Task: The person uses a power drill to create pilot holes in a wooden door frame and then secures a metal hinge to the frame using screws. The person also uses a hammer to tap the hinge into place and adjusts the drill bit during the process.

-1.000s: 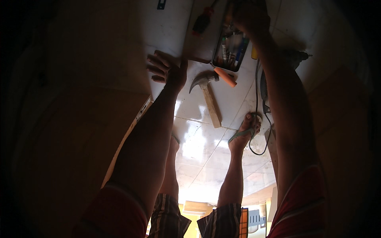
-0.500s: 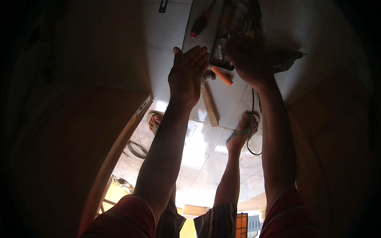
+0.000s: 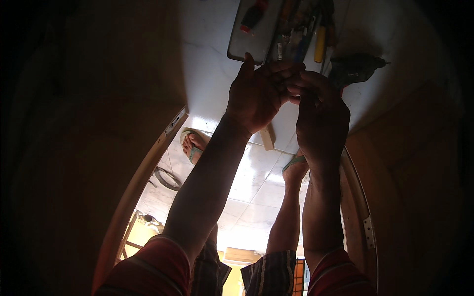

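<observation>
My left hand is palm up, its thumb raised and its fingers stretched toward my right hand. Shadow keeps me from seeing whether anything small lies in the palm. My right hand has its fingers drawn together against the left fingertips; whatever they pinch is too dark to make out. Just beyond both hands is an opened toolbox, with a flat grey lid and several tools inside. A yellow handle shows among them. Below the hands, a wooden hammer handle pokes out, its head hidden behind them.
A dark power drill lies right of the toolbox. On the lid rests a red-and-black screwdriver. Wooden door frame edges rise on both sides. My sandalled feet stand on the tiles, near a dark coil.
My right hand has come back from over the toolbox and met my left hand. The left hand has shifted right, now covering the hammer head. The view has moved slightly.
</observation>
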{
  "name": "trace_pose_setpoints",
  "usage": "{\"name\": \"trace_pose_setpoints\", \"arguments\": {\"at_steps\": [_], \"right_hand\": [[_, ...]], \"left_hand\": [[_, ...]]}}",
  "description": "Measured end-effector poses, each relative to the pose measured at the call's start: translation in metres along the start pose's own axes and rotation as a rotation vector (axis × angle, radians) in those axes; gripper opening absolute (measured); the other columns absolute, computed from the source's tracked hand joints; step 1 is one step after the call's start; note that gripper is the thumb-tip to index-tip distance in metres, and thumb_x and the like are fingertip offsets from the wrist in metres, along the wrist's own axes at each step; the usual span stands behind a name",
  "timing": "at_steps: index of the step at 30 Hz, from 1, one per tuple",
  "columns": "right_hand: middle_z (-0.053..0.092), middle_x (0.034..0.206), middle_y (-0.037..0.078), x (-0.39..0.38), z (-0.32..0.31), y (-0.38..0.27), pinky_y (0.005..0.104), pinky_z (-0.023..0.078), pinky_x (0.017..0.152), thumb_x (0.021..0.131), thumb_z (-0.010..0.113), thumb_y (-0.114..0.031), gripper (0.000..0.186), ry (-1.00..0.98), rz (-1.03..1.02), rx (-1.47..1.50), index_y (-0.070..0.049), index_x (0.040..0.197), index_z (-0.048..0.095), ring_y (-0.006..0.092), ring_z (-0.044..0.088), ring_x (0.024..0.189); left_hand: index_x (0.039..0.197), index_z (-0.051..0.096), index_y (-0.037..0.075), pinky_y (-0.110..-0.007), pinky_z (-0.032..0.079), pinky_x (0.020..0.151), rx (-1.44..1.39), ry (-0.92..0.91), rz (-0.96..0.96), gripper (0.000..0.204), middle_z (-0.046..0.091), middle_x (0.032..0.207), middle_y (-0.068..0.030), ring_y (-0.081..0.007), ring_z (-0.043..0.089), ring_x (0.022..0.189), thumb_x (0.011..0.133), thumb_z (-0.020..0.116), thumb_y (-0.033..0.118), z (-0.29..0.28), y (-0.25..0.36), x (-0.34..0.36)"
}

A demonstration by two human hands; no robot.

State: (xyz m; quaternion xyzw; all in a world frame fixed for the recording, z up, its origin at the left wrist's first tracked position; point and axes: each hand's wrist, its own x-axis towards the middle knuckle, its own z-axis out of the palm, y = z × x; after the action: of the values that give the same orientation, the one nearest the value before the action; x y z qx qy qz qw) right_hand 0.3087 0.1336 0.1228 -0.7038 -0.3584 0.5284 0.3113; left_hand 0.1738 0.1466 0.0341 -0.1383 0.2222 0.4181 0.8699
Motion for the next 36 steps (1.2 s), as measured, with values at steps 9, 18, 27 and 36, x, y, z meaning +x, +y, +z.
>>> {"name": "trace_pose_setpoints", "arguments": {"at_steps": [9, 18, 27, 36], "right_hand": [[0.066, 0.132, 0.023, 0.039, -0.081, 0.034, 0.0378, 0.052, 0.104, 0.097, 0.074, -0.021, 0.049, 0.457, -0.095, -0.305, 0.008, 0.133, 0.056, 0.0262, 0.066, 0.122], [0.055, 0.143, 0.024, 0.152, -0.108, 0.171, 0.0438, 0.044, 0.110, 0.084, 0.074, -0.065, 0.103, 0.545, 0.309, -0.164, 0.006, 0.150, 0.039, 0.0384, 0.056, 0.132], [0.058, 0.142, 0.012, 0.160, -0.096, 0.168, 0.0387, 0.042, 0.109, 0.084, 0.081, -0.036, 0.074, 0.568, -0.033, -0.606, -0.002, 0.143, 0.052, 0.0269, 0.056, 0.129], [0.066, 0.113, 0.010, 0.051, -0.106, 0.087, 0.0412, 0.057, 0.084, 0.088, 0.073, -0.034, 0.054, 0.502, 0.319, 0.494, -0.004, 0.131, 0.061, 0.0239, 0.068, 0.097]], "left_hand": [[0.119, 0.063, -0.007, -0.053, 0.050, 0.105, 0.190, 0.231, 0.056, 0.072, 0.068, 0.122, -0.0243, -0.0373, 0.066, 0.113, 0.110, 0.031, 0.057, -0.001, 0.011, 0.011], [0.100, 0.068, 0.001, -0.046, 0.056, 0.087, 1.989, 0.807, 1.090, 0.043, 0.073, 0.104, -0.0170, -0.0322, 0.071, 0.097, 0.104, 0.053, 0.040, -0.021, 0.153, 0.124], [0.106, 0.070, 0.000, -0.047, 0.060, 0.087, 2.583, 1.085, 0.456, 0.034, 0.073, 0.108, -0.0216, -0.0377, 0.073, 0.104, 0.095, 0.062, 0.031, -0.016, 0.218, 0.161], [0.107, 0.049, -0.001, -0.047, 0.055, 0.080, 1.848, 0.806, 0.771, 0.024, 0.067, 0.100, -0.0241, -0.0412, 0.068, 0.092, 0.101, 0.059, 0.019, -0.028, 0.142, 0.095]]}}
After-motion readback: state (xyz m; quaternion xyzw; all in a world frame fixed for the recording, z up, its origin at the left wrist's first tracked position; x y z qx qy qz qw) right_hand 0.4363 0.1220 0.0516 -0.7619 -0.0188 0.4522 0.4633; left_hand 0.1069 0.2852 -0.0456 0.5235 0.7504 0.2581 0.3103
